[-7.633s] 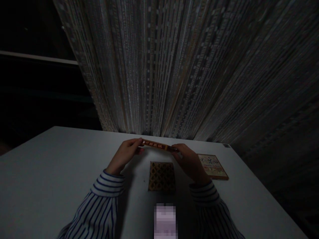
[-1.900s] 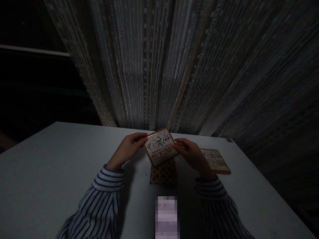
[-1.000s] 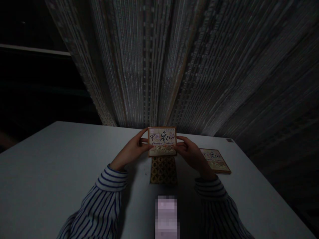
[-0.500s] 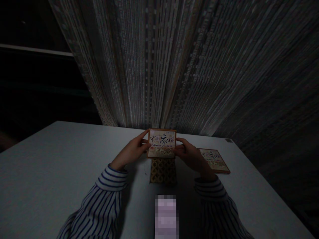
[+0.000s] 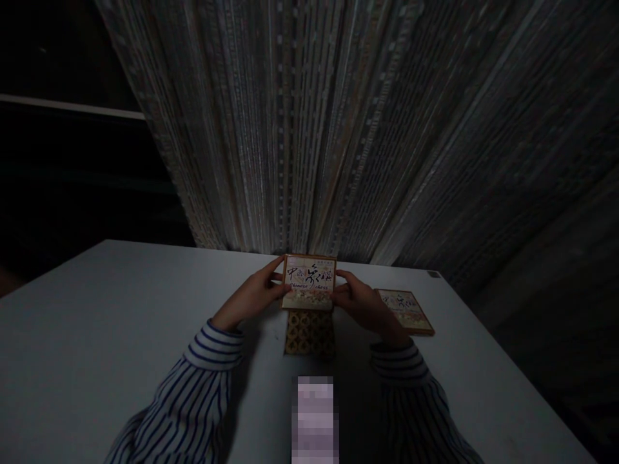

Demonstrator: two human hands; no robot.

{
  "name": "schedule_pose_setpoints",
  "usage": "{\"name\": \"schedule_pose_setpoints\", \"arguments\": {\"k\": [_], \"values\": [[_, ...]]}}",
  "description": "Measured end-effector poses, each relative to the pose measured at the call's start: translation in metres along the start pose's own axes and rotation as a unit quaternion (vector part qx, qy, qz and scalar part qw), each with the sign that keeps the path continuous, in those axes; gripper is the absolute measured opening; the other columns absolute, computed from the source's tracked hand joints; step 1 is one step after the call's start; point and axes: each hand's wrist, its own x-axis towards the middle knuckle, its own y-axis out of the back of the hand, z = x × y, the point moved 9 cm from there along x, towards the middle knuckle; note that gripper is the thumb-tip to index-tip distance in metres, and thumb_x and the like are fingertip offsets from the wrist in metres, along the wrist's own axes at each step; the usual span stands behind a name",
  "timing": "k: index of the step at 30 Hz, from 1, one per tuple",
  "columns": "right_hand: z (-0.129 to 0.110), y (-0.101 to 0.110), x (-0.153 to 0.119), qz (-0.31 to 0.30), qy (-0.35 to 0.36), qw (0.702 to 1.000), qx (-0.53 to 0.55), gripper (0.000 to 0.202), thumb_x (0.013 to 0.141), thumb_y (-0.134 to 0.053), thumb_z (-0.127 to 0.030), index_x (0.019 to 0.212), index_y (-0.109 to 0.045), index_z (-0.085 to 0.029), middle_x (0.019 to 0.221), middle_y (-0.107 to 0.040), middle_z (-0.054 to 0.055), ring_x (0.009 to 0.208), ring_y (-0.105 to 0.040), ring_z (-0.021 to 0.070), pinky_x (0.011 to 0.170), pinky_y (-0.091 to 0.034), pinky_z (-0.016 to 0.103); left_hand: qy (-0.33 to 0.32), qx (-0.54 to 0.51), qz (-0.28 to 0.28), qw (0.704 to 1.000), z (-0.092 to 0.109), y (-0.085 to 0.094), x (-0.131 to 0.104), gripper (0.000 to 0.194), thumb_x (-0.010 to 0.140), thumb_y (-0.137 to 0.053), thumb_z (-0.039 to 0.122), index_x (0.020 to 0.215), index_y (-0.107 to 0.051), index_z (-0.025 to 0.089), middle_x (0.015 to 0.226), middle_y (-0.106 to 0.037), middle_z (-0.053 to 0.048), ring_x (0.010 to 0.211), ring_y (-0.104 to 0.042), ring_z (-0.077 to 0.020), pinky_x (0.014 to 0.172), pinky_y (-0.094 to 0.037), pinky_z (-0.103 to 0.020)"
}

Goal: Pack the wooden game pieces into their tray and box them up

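Note:
Between my hands is a Chinese chess box lid, its printed face toward me and its edges brown. My left hand grips its left edge, thumb on the front and fingers behind. On the opposite edge, my right hand pinches it the same way. Just below the lid, round wooden chess pieces sit in rows in a box on the table. The lid hides the far part of that box. Whether the lid touches the box, I cannot tell.
A second box or lid with the same print lies on the white table, right of my right hand. A blurred-out object is near the front. A string curtain hangs behind the table; a small dark label marks its far right corner.
The whole view has shifted slightly, so things appear a little further left. Both hands still hold the lid over the far part of the box, with little visible movement.

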Motion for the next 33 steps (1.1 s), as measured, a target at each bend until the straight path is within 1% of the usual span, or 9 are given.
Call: {"name": "schedule_pose_setpoints", "arguments": {"k": [6,12,15,18,22,24,26,29,33], "values": [[-0.006,0.007,-0.007,0.018,0.015,1.000,-0.012,0.047,0.081,-0.057,-0.025,0.126,-0.045,-0.020,0.091,-0.070,0.004,0.080,-0.067,0.0166,0.068,-0.049,0.027,-0.013,0.009,-0.008,1.000,0.002,-0.006,-0.005,0.077,0.074,-0.062,0.025,0.142,-0.027,0.016,0.106,-0.067,-0.012,0.091,-0.065,-0.0219,0.074,-0.055,-0.035],[-0.005,-0.001,-0.023,0.037,0.031,0.998,0.028,0.043,0.082,-0.053,-0.023,0.124,-0.046,-0.021,0.090,-0.070,0.005,0.075,-0.067,0.0174,0.065,-0.051,0.029,-0.003,0.045,-0.005,0.999,-0.003,-0.009,-0.021,0.067,0.080,-0.055,0.029,0.141,-0.028,0.019,0.100,-0.068,-0.010,0.075,-0.067,-0.0188,0.061,-0.055,-0.031],[-0.004,-0.003,-0.033,0.056,0.041,0.996,0.055,0.041,0.083,-0.051,-0.024,0.123,-0.047,-0.021,0.093,-0.070,0.006,0.078,-0.068,0.0175,0.070,-0.052,0.031,-0.025,0.006,0.032,0.999,-0.004,-0.011,-0.031,0.061,0.080,-0.056,0.032,0.136,-0.036,0.018,0.102,-0.068,-0.010,0.084,-0.067,-0.0208,0.070,-0.055,-0.035],[-0.003,-0.006,-0.044,0.084,0.051,0.992,0.079,0.039,0.084,-0.050,-0.027,0.122,-0.047,-0.019,0.098,-0.070,0.007,0.088,-0.067,0.0182,0.078,-0.052,0.034,-0.045,-0.046,0.110,0.992,-0.009,-0.010,-0.042,0.048,0.078,-0.059,0.036,0.119,-0.049,0.014,0.103,-0.068,-0.011,0.092,-0.065,-0.0224,0.080,-0.053,-0.039],[-0.001,-0.014,-0.057,0.101,0.068,0.986,0.118,0.037,0.085,-0.048,-0.028,0.121,-0.048,-0.020,0.102,-0.069,0.007,0.091,-0.067,0.0188,0.082,-0.053,0.039,-0.043,-0.064,0.185,0.980,-0.019,-0.012,-0.058,0.036,0.079,-0.057,0.036,0.106,-0.056,0.013,0.107,-0.067,-0.011,0.099,-0.063,-0.0221,0.089,-0.049,-0.038],[0.000,-0.016,-0.061,0.117,0.076,0.982,0.127,0.036,0.085,-0.047,-0.028,0.121,-0.049,-0.020,0.104,-0.069,0.007,0.093,-0.067,0.0192,0.083,-0.053,0.039,-0.046,-0.047,0.178,0.982,-0.022,-0.017,-0.064,0.038,0.081,-0.055,0.036,0.111,-0.056,0.013,0.111,-0.065,-0.011,0.101,-0.061,-0.0217,0.092,-0.048,-0.038],[0.001,-0.015,-0.066,0.142,0.086,0.978,0.125,0.037,0.086,-0.047,-0.031,0.120,-0.051,-0.018,0.108,-0.068,0.009,0.097,-0.065,0.0200,0.083,-0.053,0.038,-0.046,-0.047,0.136,0.988,-0.026,-0.026,-0.069,0.047,0.084,-0.052,0.037,0.124,-0.048,0.013,0.115,-0.062,-0.011,0.103,-0.061,-0.0217,0.093,-0.048,-0.040],[0.006,-0.013,-0.072,0.186,0.089,0.972,0.113,0.035,0.086,-0.045,-0.033,0.114,-0.056,-0.017,0.111,-0.066,0.011,0.099,-0.064,0.0213,0.084,-0.053,0.037,-0.104,0.007,0.126,0.987,-0.021,-0.030,-0.080,0.049,0.081,-0.056,0.031,0.127,-0.047,0.017,0.127,-0.051,-0.011,0.114,-0.053,-0.0224,0.099,-0.044,-0.040],[0.010,-0.014,-0.081,0.239,0.121,0.961,0.074,0.032,0.088,-0.042,-0.033,0.110,-0.061,-0.019,0.110,-0.066,0.011,0.101,-0.062,0.0220,0.084,-0.053,0.038,-0.136,0.055,0.091,0.985,-0.024,-0.040,-0.089,0.059,0.080,-0.057,0.028,0.136,-0.038,0.025,0.131,-0.044,-0.010,0.122,-0.045,-0.0237,0.097,-0.046,-0.039]]}}
